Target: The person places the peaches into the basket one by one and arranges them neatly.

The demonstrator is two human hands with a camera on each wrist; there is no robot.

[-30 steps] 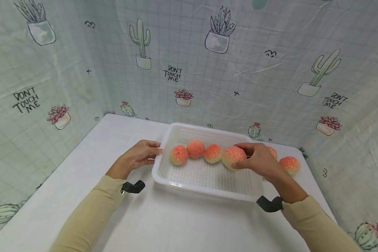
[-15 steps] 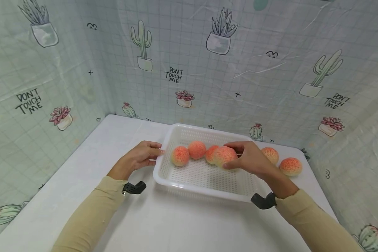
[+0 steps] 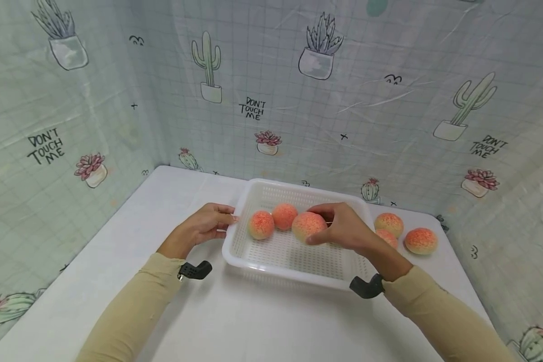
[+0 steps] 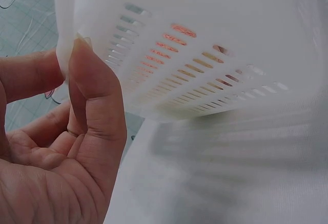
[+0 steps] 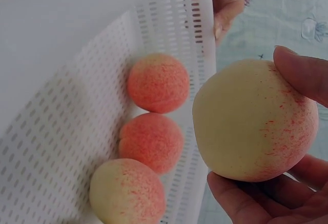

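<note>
My left hand (image 3: pixel 205 223) pinches the left rim of a white perforated plastic basket (image 3: pixel 280 269); the left wrist view shows thumb and finger on either side of the rim. My right hand (image 3: pixel 346 226) grips a peach (image 3: pixel 308 226), pale yellow with a red blush, and holds it over the basket. In the right wrist view the thumb is on one side of this peach and the fingers on the other. Beneath it, one peach (image 5: pixel 159 83), a redder peach (image 5: pixel 152 142) and a paler peach (image 5: pixel 128 190) lie in a row along the basket's wall.
To the right of the basket, a peach (image 3: pixel 389 224), a partly hidden peach (image 3: pixel 386 237) and another peach (image 3: pixel 421 241) lie on the white table (image 3: pixel 253 327). A cactus-print curtain (image 3: pixel 289 100) stands close behind the basket and at both sides.
My right hand has carried the gripped peach leftward over the basket, now covering the third peach in the head view. The left hand keeps its hold on the rim.
</note>
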